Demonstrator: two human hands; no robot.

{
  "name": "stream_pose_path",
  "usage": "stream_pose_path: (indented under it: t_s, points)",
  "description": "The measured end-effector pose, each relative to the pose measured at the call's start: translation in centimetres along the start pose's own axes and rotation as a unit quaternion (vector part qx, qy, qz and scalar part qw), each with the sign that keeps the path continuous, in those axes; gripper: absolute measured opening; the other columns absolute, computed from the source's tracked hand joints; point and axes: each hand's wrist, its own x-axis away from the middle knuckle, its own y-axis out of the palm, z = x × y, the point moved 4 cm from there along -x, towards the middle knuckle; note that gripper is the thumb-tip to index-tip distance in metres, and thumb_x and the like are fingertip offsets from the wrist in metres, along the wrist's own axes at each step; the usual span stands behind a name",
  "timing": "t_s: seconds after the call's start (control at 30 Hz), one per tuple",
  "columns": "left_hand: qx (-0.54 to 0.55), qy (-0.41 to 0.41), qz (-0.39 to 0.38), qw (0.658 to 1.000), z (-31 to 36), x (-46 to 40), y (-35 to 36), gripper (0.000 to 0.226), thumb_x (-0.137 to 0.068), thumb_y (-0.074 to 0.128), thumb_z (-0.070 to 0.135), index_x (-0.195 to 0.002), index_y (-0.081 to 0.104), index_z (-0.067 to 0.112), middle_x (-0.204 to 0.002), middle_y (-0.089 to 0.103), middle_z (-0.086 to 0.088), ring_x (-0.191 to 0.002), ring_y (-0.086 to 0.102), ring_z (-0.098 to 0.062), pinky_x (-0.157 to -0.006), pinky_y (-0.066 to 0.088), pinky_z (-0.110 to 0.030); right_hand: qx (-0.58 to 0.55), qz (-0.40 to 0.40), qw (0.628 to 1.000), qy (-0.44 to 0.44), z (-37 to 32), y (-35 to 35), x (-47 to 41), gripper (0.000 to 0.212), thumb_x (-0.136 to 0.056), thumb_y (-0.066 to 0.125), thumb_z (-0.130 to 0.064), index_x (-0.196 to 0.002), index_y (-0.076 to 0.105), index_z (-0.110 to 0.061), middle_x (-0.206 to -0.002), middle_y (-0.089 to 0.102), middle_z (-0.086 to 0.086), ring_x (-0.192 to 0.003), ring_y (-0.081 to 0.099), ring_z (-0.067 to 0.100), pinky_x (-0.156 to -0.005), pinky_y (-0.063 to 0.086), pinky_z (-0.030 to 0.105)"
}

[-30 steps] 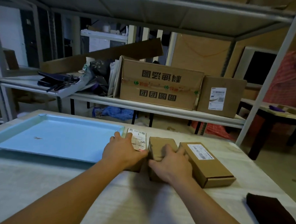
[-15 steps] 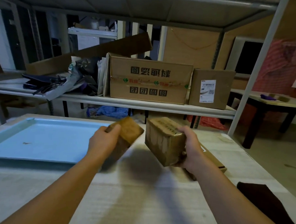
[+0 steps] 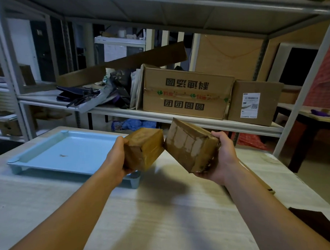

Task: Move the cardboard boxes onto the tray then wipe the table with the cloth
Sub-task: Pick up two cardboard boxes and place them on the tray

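My left hand (image 3: 115,158) grips a small brown cardboard box (image 3: 145,148) held tilted in the air above the table. My right hand (image 3: 224,156) grips a second, slightly larger taped cardboard box (image 3: 189,148), also lifted and tilted; their near corners almost touch. A light blue tray (image 3: 49,157) lies on the pale table (image 3: 163,209) to the left, holding only a small speck. A third flat box (image 3: 263,185) lies on the table, mostly hidden behind my right forearm. A dark cloth (image 3: 321,224) rests at the table's right front edge.
A metal shelf rack (image 3: 122,111) stands right behind the table with a large printed carton (image 3: 185,94), a labelled carton (image 3: 253,103) and clutter. A white rack post (image 3: 305,82) rises at the right. A dark table (image 3: 310,119) stands beyond.
Both hands closed on the two boxes on the table, lifted them and carried them leftward toward the tray. The view has shifted so the tray lies closer to centre.
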Motion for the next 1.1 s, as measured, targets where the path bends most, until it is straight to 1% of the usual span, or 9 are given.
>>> stream_pose_path:
  t_s: [0.1, 0.27, 0.4, 0.47, 0.53, 0.67, 0.87, 1.0, 1.1]
  points:
    - [-0.011, 0.018, -0.014, 1.0, 0.9, 0.0, -1.3, 0.04, -0.1, 0.049, 0.051, -0.125, 0.06, 0.021, -0.118, 0.067, -0.012, -0.112, 0.064, -0.037, -0.096, 0.054, -0.059, 0.01, -0.002, 1.0, -0.005, 0.3, 1.6, 0.5, 0.052, -0.073, 0.068, -0.059, -0.108, 0.077, -0.023, -0.121, 0.073, 0.017, -0.112, 0.066, 0.043, -0.091, 0.057, 0.059]
    - [-0.074, 0.097, 0.035, 0.992, 4.3, -1.0, -5.7, 0.033, -0.093, 0.061, 0.048, -0.109, 0.063, 0.018, -0.103, 0.068, -0.006, -0.098, 0.066, -0.028, -0.095, 0.056, -0.053, 0.089, -0.009, 0.995, -0.041, 0.4, 6.2, 0.7, 0.045, -0.085, 0.063, -0.059, -0.115, 0.073, -0.027, -0.116, 0.071, 0.014, -0.109, 0.065, 0.039, -0.092, 0.056, 0.056]
    - [-0.21, 0.198, 0.101, 0.952, 7.1, -2.0, -9.7, 0.043, -0.085, 0.074, 0.043, -0.119, 0.062, 0.019, -0.114, 0.067, -0.008, -0.096, 0.064, -0.024, -0.076, 0.054, -0.039, 0.187, -0.025, 0.979, -0.075, 1.2, 11.4, 0.0, 0.046, -0.087, 0.061, -0.066, -0.113, 0.07, -0.029, -0.106, 0.077, 0.009, -0.102, 0.07, 0.032, -0.091, 0.056, 0.049]
    - [-0.27, 0.248, 0.121, 0.922, 8.0, -2.4, -11.1, 0.042, -0.083, 0.077, 0.042, -0.119, 0.063, 0.025, -0.113, 0.066, -0.002, -0.099, 0.063, -0.024, -0.071, 0.049, -0.033, 0.251, -0.016, 0.963, -0.1, 2.1, 14.1, -0.8, 0.057, -0.075, 0.064, -0.072, -0.109, 0.074, -0.026, -0.11, 0.078, 0.011, -0.098, 0.074, 0.031, -0.087, 0.06, 0.046]
    - [-0.327, 0.291, 0.143, 0.887, 8.8, -3.1, -12.2, 0.052, -0.079, 0.081, 0.042, -0.125, 0.063, 0.026, -0.117, 0.064, -0.001, -0.102, 0.062, -0.022, -0.076, 0.048, -0.033, 0.316, 0.016, 0.937, -0.147, 3.0, 16.3, -2.6, 0.075, -0.061, 0.066, -0.079, -0.113, 0.075, -0.026, -0.127, 0.069, 0.012, -0.099, 0.072, 0.03, -0.09, 0.062, 0.049]
    - [-0.399, 0.362, 0.159, 0.828, 9.1, -4.1, -13.5, 0.073, -0.073, 0.088, 0.035, -0.138, 0.059, 0.019, -0.13, 0.054, -0.005, -0.104, 0.05, -0.014, -0.09, 0.043, -0.028, 0.486, 0.018, 0.836, -0.255, 5.2, 20.2, -3.6, 0.084, -0.072, 0.063, -0.082, -0.139, 0.06, -0.031, -0.137, 0.037, 0.006, -0.113, 0.055, 0.031, -0.104, 0.051, 0.044]
    - [-0.46, 0.337, 0.136, 0.81, 6.3, -5.9, -13.8, 0.083, -0.071, 0.087, 0.049, -0.143, 0.055, 0.024, -0.137, 0.048, -0.002, -0.123, 0.053, -0.023, -0.102, 0.049, -0.037, 0.65, 0.064, 0.691, -0.309, 9.2, 22.9, -3.5, 0.093, -0.065, 0.054, -0.095, -0.133, 0.06, -0.032, -0.157, 0.029, 0.009, -0.136, 0.042, 0.038, -0.108, 0.047, 0.054]
    - [-0.474, 0.326, 0.105, 0.811, 4.8, -6.0, -13.3, 0.074, -0.081, 0.074, 0.058, -0.145, 0.05, 0.03, -0.141, 0.041, -0.002, -0.128, 0.048, -0.023, -0.098, 0.048, -0.035, 0.661, 0.056, 0.684, -0.303, 9.6, 22.7, -3.1, 0.087, -0.076, 0.04, -0.093, -0.13, 0.063, -0.029, -0.159, 0.031, 0.012, -0.14, 0.037, 0.04, -0.108, 0.046, 0.054]
    - [-0.501, 0.369, 0.133, 0.772, 5.4, -4.8, -12.6, 0.061, -0.087, 0.056, 0.062, -0.137, 0.06, 0.028, -0.142, 0.042, -0.006, -0.132, 0.041, -0.027, -0.105, 0.04, -0.044, 0.64, 0.032, 0.701, -0.314, 9.0, 21.6, -3.1, 0.077, -0.091, 0.032, -0.081, -0.135, 0.064, -0.027, -0.156, 0.036, 0.01, -0.139, 0.038, 0.037, -0.109, 0.045, 0.053]
